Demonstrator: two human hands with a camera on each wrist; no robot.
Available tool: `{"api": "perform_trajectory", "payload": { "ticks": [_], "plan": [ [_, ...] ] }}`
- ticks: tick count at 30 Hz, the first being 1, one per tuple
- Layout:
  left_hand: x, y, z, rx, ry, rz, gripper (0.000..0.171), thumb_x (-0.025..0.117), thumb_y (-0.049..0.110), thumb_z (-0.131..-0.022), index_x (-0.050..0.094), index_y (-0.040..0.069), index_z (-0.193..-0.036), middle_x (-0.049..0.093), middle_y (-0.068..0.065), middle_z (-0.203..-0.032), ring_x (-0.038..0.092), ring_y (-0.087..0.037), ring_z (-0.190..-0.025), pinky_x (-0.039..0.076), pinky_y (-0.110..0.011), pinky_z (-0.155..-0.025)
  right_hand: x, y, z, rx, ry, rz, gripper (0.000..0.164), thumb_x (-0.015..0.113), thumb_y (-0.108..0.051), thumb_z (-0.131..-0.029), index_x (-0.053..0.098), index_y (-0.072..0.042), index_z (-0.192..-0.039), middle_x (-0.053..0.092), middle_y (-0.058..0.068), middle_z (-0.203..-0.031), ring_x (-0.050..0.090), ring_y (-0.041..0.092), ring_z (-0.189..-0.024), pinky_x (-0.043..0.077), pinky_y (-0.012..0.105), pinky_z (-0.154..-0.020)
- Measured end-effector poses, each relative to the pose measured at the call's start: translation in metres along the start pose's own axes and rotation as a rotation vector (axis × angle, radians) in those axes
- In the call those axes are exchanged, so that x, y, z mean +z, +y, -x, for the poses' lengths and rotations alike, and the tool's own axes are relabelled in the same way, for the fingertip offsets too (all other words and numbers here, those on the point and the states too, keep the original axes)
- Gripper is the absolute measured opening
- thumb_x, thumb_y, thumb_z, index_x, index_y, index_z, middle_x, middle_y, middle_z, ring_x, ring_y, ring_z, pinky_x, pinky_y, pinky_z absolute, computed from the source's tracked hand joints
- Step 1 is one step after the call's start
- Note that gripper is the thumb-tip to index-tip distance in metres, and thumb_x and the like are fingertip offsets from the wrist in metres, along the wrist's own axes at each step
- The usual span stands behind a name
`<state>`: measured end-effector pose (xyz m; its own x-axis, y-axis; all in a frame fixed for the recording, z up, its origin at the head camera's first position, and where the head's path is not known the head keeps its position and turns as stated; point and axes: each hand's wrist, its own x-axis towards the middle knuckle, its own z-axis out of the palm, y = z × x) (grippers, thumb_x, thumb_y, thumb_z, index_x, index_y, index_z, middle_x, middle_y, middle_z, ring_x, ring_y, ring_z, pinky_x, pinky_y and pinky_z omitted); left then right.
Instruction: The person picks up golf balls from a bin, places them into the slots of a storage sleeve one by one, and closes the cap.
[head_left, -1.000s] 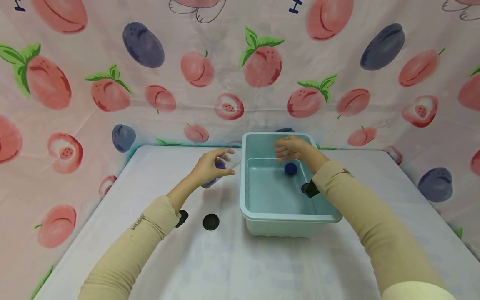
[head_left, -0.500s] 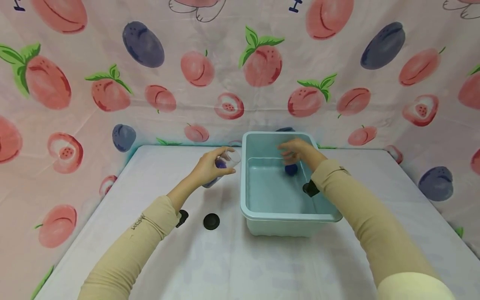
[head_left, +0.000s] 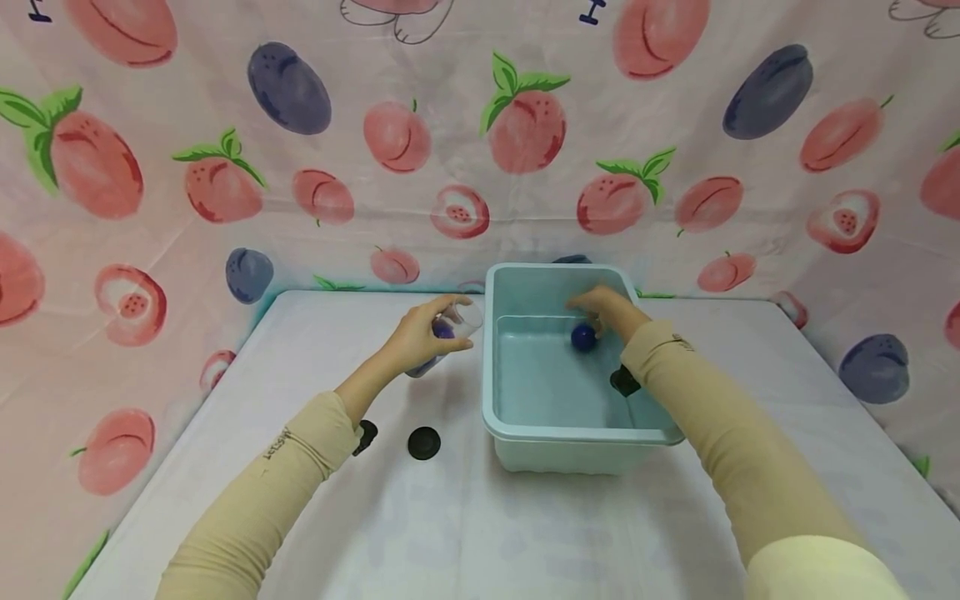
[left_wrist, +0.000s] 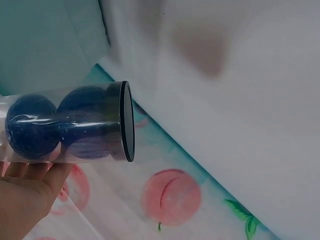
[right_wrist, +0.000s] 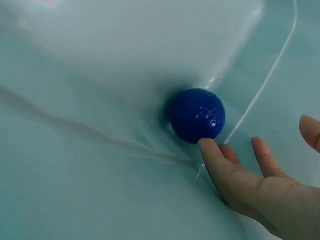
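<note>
My left hand (head_left: 420, 337) grips a clear plastic tube (head_left: 459, 321), tilted with its open mouth toward the tub. In the left wrist view two blue balls (left_wrist: 32, 126) sit in the clear tube (left_wrist: 115, 122), at the end with a black rim. My right hand (head_left: 611, 310) is down inside the light blue tub (head_left: 581, 433). A single blue ball (right_wrist: 197, 116) lies in a corner of the tub. In the right wrist view the right hand (right_wrist: 270, 192) has its fingers apart, one fingertip at the ball's lower edge; the thumb stands away.
A round black lid (head_left: 423, 443) lies on the white table (head_left: 450, 533), left of the tub. Behind the table hangs a fruit-print cloth (head_left: 450, 125). The tub's walls rise around the right hand.
My right hand has moved down into the tub and reached the blue ball. The left hand and the tube have stayed almost still.
</note>
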<state>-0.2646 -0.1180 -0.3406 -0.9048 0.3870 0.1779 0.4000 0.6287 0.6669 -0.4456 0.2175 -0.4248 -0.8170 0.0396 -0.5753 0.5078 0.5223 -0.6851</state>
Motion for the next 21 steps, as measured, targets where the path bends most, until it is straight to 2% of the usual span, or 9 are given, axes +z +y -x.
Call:
{"api": "perform_trajectory", "payload": {
  "ticks": [2, 4, 7, 9, 11, 14, 17, 18, 21],
  "plan": [
    [0.0, 0.001, 0.0, -0.002, -0.005, 0.006, 0.059, 0.075, 0.022, -0.081, 0.048, 0.016, -0.133, 0.061, -0.015, -0.118, 0.061, -0.031, -0.105, 0.051, -0.049, -0.092, -0.003, 0.012, -0.035, 0.012, -0.008, 0.028, 0.103, 0.072, -0.032, -0.082, 0.0, -0.003, -0.15, 0.032, 0.032, -0.142, 0.035, 0.052, -0.128, 0.047, 0.059, -0.091],
    [0.001, 0.002, 0.0, 0.004, -0.009, 0.008, 0.059, 0.075, 0.022, -0.08, 0.048, 0.016, -0.133, 0.061, -0.016, -0.118, 0.061, -0.032, -0.105, 0.051, -0.049, -0.092, -0.002, 0.016, -0.046, 0.025, -0.003, 0.031, 0.098, 0.071, -0.032, -0.082, 0.005, -0.003, -0.15, 0.029, 0.031, -0.145, 0.032, 0.051, -0.131, 0.047, 0.058, -0.092],
    [0.001, 0.002, -0.001, 0.01, -0.011, 0.008, 0.059, 0.075, 0.022, -0.08, 0.049, 0.016, -0.133, 0.061, -0.016, -0.118, 0.061, -0.032, -0.105, 0.051, -0.049, -0.092, 0.002, 0.019, -0.048, 0.007, 0.022, 0.035, 0.097, 0.072, -0.032, -0.081, 0.01, -0.001, -0.148, 0.03, 0.031, -0.143, 0.031, 0.05, -0.132, 0.049, 0.055, -0.089],
    [0.001, 0.002, -0.001, 0.006, -0.011, 0.01, 0.059, 0.075, 0.023, -0.08, 0.049, 0.016, -0.133, 0.061, -0.016, -0.118, 0.061, -0.032, -0.106, 0.051, -0.049, -0.092, 0.003, 0.016, -0.041, 0.017, 0.007, 0.029, 0.097, 0.073, -0.029, -0.08, 0.01, -0.001, -0.148, 0.031, 0.031, -0.142, 0.032, 0.05, -0.132, 0.048, 0.055, -0.091],
    [0.0, 0.002, -0.001, 0.001, -0.012, 0.012, 0.059, 0.075, 0.023, -0.08, 0.049, 0.017, -0.133, 0.061, -0.015, -0.118, 0.061, -0.032, -0.106, 0.051, -0.049, -0.092, 0.004, 0.015, -0.038, -0.011, -0.004, 0.075, 0.099, 0.075, -0.031, -0.079, 0.01, 0.003, -0.146, 0.036, 0.033, -0.137, 0.036, 0.051, -0.128, 0.05, 0.053, -0.09],
    [0.0, 0.002, -0.001, -0.01, -0.012, 0.014, 0.059, 0.076, 0.023, -0.08, 0.049, 0.018, -0.133, 0.061, -0.014, -0.118, 0.06, -0.032, -0.106, 0.051, -0.049, -0.092, 0.005, 0.016, -0.051, -0.004, -0.018, 0.077, 0.1, 0.075, -0.026, -0.079, 0.007, -0.001, -0.149, 0.038, 0.032, -0.136, 0.037, 0.051, -0.127, 0.048, 0.054, -0.092],
    [0.0, 0.002, 0.0, -0.007, -0.014, 0.01, 0.059, 0.076, 0.023, -0.08, 0.049, 0.017, -0.133, 0.062, -0.014, -0.118, 0.06, -0.032, -0.106, 0.051, -0.049, -0.092, 0.007, 0.025, -0.089, -0.009, 0.002, 0.066, 0.11, 0.078, -0.023, -0.076, 0.0, -0.009, -0.151, 0.041, 0.03, -0.134, 0.042, 0.048, -0.125, 0.052, 0.055, -0.084],
    [0.0, 0.002, 0.0, -0.006, -0.015, 0.011, 0.059, 0.076, 0.023, -0.08, 0.049, 0.018, -0.132, 0.062, -0.014, -0.118, 0.06, -0.032, -0.106, 0.051, -0.049, -0.092, 0.007, 0.029, -0.105, 0.002, 0.005, 0.045, 0.114, 0.079, -0.021, -0.074, -0.004, -0.013, -0.152, 0.041, 0.029, -0.135, 0.043, 0.046, -0.124, 0.052, 0.055, -0.082],
    [-0.001, 0.003, 0.0, 0.004, -0.019, 0.01, 0.06, 0.076, 0.023, -0.08, 0.049, 0.017, -0.132, 0.062, -0.016, -0.118, 0.061, -0.032, -0.106, 0.051, -0.049, -0.092, 0.003, 0.045, -0.164, 0.008, 0.021, 0.033, 0.127, 0.086, -0.02, -0.065, -0.006, -0.02, -0.152, 0.046, 0.025, -0.125, 0.052, 0.041, -0.107, 0.053, 0.054, -0.071]
  ]
}}
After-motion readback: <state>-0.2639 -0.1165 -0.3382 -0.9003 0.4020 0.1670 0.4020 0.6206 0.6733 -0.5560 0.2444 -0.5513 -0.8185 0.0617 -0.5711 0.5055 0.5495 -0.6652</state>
